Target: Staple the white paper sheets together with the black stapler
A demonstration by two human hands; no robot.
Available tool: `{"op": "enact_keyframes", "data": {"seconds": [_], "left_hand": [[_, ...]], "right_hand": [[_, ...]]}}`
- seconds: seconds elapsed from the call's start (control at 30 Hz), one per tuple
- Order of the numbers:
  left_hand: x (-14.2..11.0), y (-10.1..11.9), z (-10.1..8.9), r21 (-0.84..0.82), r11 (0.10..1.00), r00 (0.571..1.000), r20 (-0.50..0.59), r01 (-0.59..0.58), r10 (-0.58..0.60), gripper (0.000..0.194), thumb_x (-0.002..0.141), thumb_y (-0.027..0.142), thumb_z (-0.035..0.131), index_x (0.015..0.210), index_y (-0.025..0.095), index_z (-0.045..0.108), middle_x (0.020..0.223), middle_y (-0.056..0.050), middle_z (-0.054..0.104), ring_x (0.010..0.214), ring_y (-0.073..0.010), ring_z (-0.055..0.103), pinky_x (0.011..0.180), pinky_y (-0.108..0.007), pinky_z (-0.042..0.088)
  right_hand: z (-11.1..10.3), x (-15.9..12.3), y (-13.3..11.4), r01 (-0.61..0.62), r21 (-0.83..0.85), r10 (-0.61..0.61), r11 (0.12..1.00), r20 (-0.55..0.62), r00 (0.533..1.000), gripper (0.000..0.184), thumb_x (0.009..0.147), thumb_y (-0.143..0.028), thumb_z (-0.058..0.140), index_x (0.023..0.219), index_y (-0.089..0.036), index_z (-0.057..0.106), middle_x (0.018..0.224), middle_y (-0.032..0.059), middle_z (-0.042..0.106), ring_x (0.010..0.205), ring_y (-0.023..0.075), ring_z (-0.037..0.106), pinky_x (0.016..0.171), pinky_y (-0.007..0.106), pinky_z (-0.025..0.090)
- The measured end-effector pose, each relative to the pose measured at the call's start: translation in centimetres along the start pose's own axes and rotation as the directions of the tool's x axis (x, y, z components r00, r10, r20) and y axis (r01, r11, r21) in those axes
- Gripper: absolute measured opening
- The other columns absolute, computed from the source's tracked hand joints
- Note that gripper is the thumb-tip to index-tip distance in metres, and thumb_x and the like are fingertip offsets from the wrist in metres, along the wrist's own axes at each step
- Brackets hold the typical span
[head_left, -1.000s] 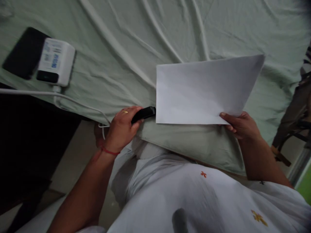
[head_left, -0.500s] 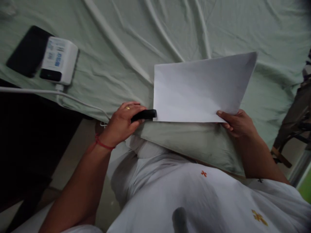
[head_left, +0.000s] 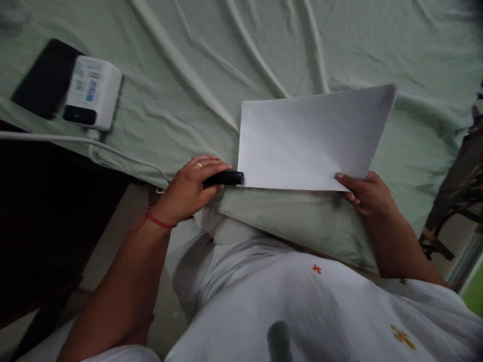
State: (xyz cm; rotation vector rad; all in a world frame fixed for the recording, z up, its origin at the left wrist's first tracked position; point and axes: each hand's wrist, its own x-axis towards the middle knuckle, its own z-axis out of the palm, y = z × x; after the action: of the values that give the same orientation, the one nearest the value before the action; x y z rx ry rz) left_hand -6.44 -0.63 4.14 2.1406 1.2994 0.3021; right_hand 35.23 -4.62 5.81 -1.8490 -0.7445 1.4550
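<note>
My left hand [head_left: 192,186] is closed around a black stapler [head_left: 228,178], whose front end sits over the near left corner of a white sheet of paper [head_left: 298,143]. Whether the paper is one sheet or a few together I cannot tell. At the paper's near right edge, my right hand [head_left: 368,191] pinches it, thumb on top and fingers beneath. The far right corner of the paper curls upward. A red thread circles my left wrist, and a gold ring is on a finger of that hand.
A pale green sheet [head_left: 181,95] with long creases covers the surface. At the left lie a black phone-like slab [head_left: 41,80] and a white box-shaped device [head_left: 94,90] with a white cable [head_left: 128,163]. Dark furniture [head_left: 453,186] stands at the right edge.
The paper's raised far right corner has dipped slightly, and the stapler is turned a little in my left hand. Both hands keep their holds.
</note>
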Motion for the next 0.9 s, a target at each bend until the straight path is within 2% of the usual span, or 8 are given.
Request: {"op": "enact_keyframes", "data": {"seconds": [0.17, 0.3, 0.37, 0.57, 0.7, 0.8, 0.9], "left_hand": [[-0.6, 1.2, -0.3, 0.054, 0.997, 0.998, -0.042, -0.051, 0.054, 0.066, 0.095, 0.033, 0.053, 0.161, 0.021, 0.051, 0.169, -0.014, 0.053, 0.16, -0.0335, 0.044, 0.135, -0.058, 0.029], [-0.1, 2.5, 0.1, 0.078, 0.997, 0.982, -0.19, 0.015, 0.001, 0.057, 0.109, 0.039, 0.038, 0.162, 0.021, 0.049, 0.171, -0.013, 0.051, 0.165, -0.0307, 0.038, 0.137, -0.058, 0.018], [0.5, 3.0, 0.9, 0.107, 0.993, 0.974, -0.227, 0.042, -0.017, 0.059, 0.112, 0.043, 0.03, 0.163, 0.019, 0.048, 0.172, -0.012, 0.049, 0.167, -0.0307, 0.034, 0.138, -0.059, 0.011], [1.9, 3.7, 3.3, 0.182, 0.982, 0.994, -0.099, 0.052, -0.034, 0.069, 0.111, 0.059, 0.022, 0.163, 0.021, 0.049, 0.177, -0.008, 0.043, 0.167, -0.0346, 0.031, 0.135, -0.067, -0.008], [2.1, 3.4, 3.4, 0.204, 0.979, 0.998, -0.064, 0.023, -0.01, 0.069, 0.111, 0.058, 0.023, 0.162, 0.02, 0.048, 0.176, -0.008, 0.043, 0.168, -0.0328, 0.031, 0.136, -0.066, -0.007], [1.7, 2.8, 3.5, 0.218, 0.976, 0.992, -0.124, -0.01, 0.038, 0.067, 0.109, 0.06, 0.033, 0.159, 0.021, 0.053, 0.171, -0.012, 0.051, 0.167, -0.0338, 0.034, 0.137, -0.065, 0.001], [0.8, 1.8, 3.7, 0.235, 0.97, 0.972, -0.208, -0.061, 0.112, 0.072, 0.102, 0.07, 0.048, 0.157, 0.024, 0.055, 0.167, -0.014, 0.056, 0.165, -0.0353, 0.036, 0.138, -0.062, 0.004]], "right_hand": [[0.2, -0.1, 0.3, 0.01, 0.017, -0.011, 1.0, 0.015, 1.0, 0.053, 0.057, -0.049, 0.103, 0.062, -0.025, 0.056, 0.055, -0.005, 0.051, 0.036, 0.0049, 0.034, 0.026, 0.024, 0.023], [0.1, 0.0, 0.4, 0.007, 0.01, -0.007, 1.0, 0.022, 1.0, 0.055, 0.055, -0.05, 0.103, 0.06, -0.026, 0.055, 0.054, -0.0052, 0.048, 0.036, 0.0055, 0.033, 0.024, 0.024, 0.022], [0.1, 0.0, 0.5, -0.005, 0.01, 0.005, 1.0, 0.015, 1.0, 0.057, 0.052, -0.053, 0.104, 0.06, -0.025, 0.055, 0.053, -0.0055, 0.047, 0.036, 0.0049, 0.033, 0.024, 0.022, 0.023], [0.3, 0.1, 0.5, -0.013, 0.004, 0.013, 1.0, 0.011, 1.0, 0.055, 0.052, -0.054, 0.104, 0.061, -0.026, 0.058, 0.053, -0.0043, 0.052, 0.036, 0.0059, 0.034, 0.024, 0.022, 0.022], [0.8, 0.2, 0.6, -0.009, 0.007, 0.009, 1.0, 0.001, 1.0, 0.057, 0.049, -0.056, 0.105, 0.062, -0.025, 0.058, 0.052, -0.0054, 0.05, 0.036, 0.006, 0.036, 0.025, 0.023, 0.023], [0.9, 0.2, 1.1, 0.018, 0.005, -0.018, 1.0, -0.017, 1.0, 0.056, 0.055, -0.054, 0.104, 0.06, -0.025, 0.055, 0.052, -0.006, 0.047, 0.037, 0.0059, 0.037, 0.026, 0.022, 0.026], [0.4, 0.1, 1.6, 0.054, 0.023, -0.053, 0.998, -0.064, 0.997, 0.05, 0.063, -0.046, 0.101, 0.062, -0.024, 0.057, 0.055, -0.0057, 0.048, 0.04, 0.0056, 0.038, 0.028, 0.021, 0.03]]}}
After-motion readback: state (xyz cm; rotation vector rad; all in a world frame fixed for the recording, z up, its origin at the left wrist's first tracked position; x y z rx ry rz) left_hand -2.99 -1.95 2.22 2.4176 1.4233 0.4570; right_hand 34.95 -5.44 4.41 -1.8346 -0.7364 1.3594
